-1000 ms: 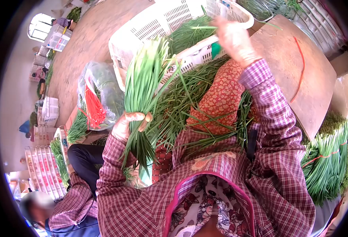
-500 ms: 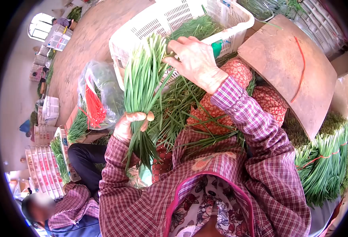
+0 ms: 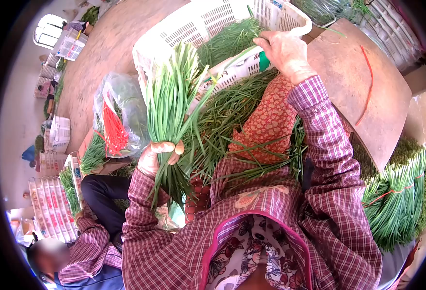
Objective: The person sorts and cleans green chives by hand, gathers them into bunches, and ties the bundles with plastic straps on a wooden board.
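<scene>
My left hand (image 3: 159, 155) is wrapped round the lower part of a bunch of green stalks (image 3: 172, 101), its pale ends pointing up and its dark leaf tips hanging below. To the right, at the front rim of the white basket (image 3: 297, 30), my right hand (image 3: 285, 50) is closed, with thumb and fingers pinched on a green blade (image 3: 237, 57) that stretches left toward the bunch. More greens (image 3: 232, 38) lie inside the basket. Loose leaves (image 3: 222, 113) cover my lap beside a red floral cloth (image 3: 271, 116).
A board (image 3: 363, 92) with a red tie (image 3: 370, 82) on it lies at the right, above tied bundles (image 3: 396, 203). Red ties (image 3: 114, 128) hang by a plastic bag (image 3: 135, 111) at the left. Another person (image 3: 89, 251) sits at the lower left, near crates (image 3: 53, 208).
My right hand has moved right and slightly up, away from the bunch, drawing a blade with it. The bunch in my left hand has shifted slightly left, and some blades now splay right.
</scene>
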The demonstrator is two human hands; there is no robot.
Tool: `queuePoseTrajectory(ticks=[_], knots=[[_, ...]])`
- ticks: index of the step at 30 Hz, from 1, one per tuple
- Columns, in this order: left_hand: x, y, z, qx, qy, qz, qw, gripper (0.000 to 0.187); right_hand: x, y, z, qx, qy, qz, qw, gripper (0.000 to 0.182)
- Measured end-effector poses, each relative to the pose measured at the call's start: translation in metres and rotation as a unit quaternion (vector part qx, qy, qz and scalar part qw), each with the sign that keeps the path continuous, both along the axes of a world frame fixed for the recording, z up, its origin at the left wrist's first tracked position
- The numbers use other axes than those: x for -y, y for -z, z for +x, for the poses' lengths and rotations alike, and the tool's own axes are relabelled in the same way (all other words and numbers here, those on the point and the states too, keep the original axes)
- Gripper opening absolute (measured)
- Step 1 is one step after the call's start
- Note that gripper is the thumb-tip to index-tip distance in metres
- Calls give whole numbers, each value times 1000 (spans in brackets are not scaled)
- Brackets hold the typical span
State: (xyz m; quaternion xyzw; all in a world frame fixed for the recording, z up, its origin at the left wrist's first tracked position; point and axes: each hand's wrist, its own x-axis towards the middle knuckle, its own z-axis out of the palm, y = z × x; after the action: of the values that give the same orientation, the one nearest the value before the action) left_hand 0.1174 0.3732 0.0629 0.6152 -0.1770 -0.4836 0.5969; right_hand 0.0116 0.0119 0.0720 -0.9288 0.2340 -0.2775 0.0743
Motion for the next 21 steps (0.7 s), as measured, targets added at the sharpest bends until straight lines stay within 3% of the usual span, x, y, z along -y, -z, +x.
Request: queuePoseTrajectory(ticks=[1,2,3,5,7,8,9,11,12,14,15,17,18,21], knots=[[1,-1,1,-6,15,-11,1000,35,-3,-9,-2,-25,23,16,999,40],[1,-2,1,-12,31,-20,999,34,-6,-17,-3,-34,-31,77,996,49],[-3,3,7,-12,34,-16,999,34,-8,-3,8,77,-214,154,961,61],[-14,19,22,-68,89,-74,991,36,-10,7,20,90,-285,225,927,65],[-10,15,21,-72,94,-69,991,36,-42,-19,14,13,-310,494,812,74],[-10,15,21,-77,95,-67,990,37,-39,-22,16,-29,-311,503,806,80],[-9,15,20,-77,97,-66,990,37,-52,-30,11,-49,-327,568,753,82],[-9,17,19,-75,86,-65,991,39,-59,-31,9,-49,-325,623,710,81],[-8,15,18,-75,87,-64,991,39,-60,-30,10,-49,-325,624,710,81],[-6,11,16,-64,84,-55,993,40,-61,-23,13,-81,-332,725,598,64],[-8,13,17,-66,83,-54,993,40,-61,-16,15,-82,-331,727,596,64],[-14,20,24,-53,81,-59,994,45,-58,-5,22,-32,-343,744,573,42],[-18,25,26,-56,79,-58,994,45,-51,-3,19,8,-318,745,587,29],[-21,28,28,-66,81,-62,993,47,-25,-5,10,127,-335,756,549,28]])
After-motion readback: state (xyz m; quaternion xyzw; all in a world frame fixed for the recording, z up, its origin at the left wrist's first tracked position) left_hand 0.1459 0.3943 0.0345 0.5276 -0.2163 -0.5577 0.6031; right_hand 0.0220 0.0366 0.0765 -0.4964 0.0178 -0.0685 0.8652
